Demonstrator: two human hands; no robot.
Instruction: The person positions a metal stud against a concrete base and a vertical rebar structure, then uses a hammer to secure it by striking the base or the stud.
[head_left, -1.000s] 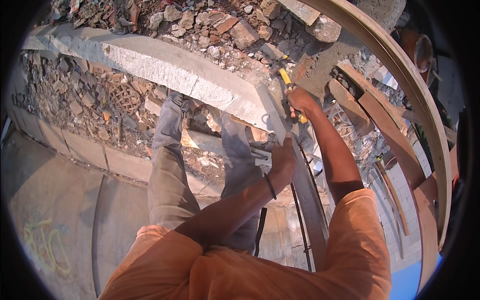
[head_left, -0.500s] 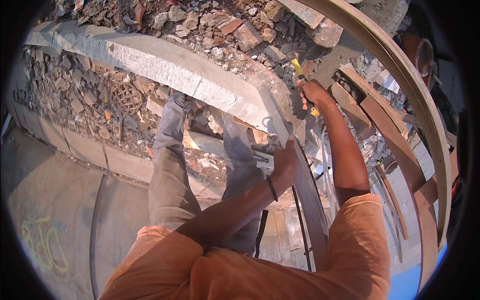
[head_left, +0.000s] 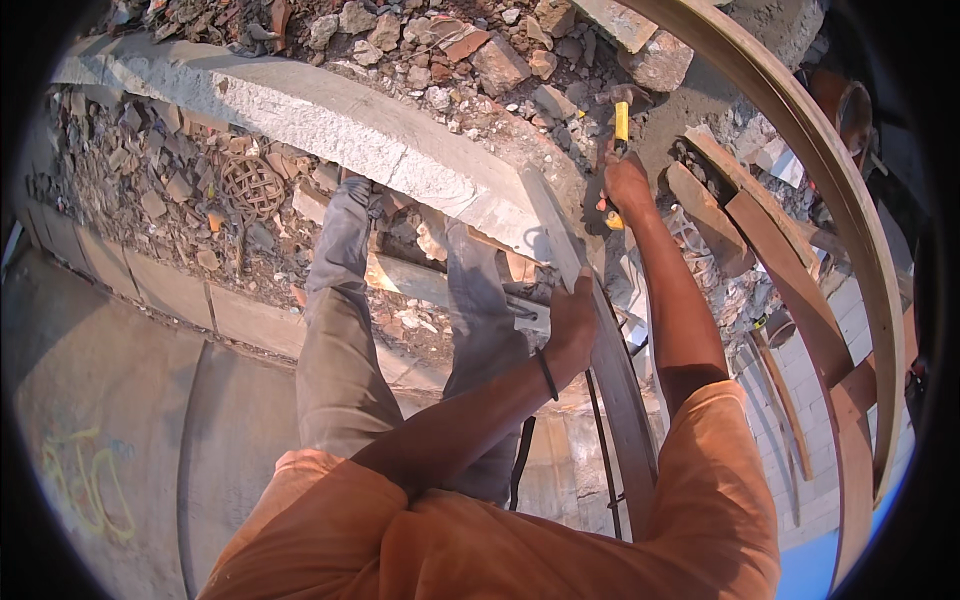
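My right hand [head_left: 627,184] is closed on the yellow handle of a hammer [head_left: 621,125], its dark head pointing away from me over the rubble. The hammer's head appears apart from the plank. My left hand [head_left: 573,328] is wrapped round the edge of a long grey wooden plank [head_left: 618,395]. From near my right side, the plank runs away to the end of a pale concrete beam [head_left: 400,165], where its far tip lies against the beam. Whether the plank is fixed there I cannot tell.
Broken bricks and stones [head_left: 500,65] lie beyond the beam, with more rubble [head_left: 150,180] on its near side. A curved wooden strip [head_left: 800,110] arches along the right, next to brown boards [head_left: 800,290]. Thin dark rods [head_left: 604,450] run beside the plank. A concrete wall [head_left: 100,380] stands at left.
The hammer has turned from a leftward tilt to nearly straight away from me, its head now farther right and higher in view. My left hand stays on the plank.
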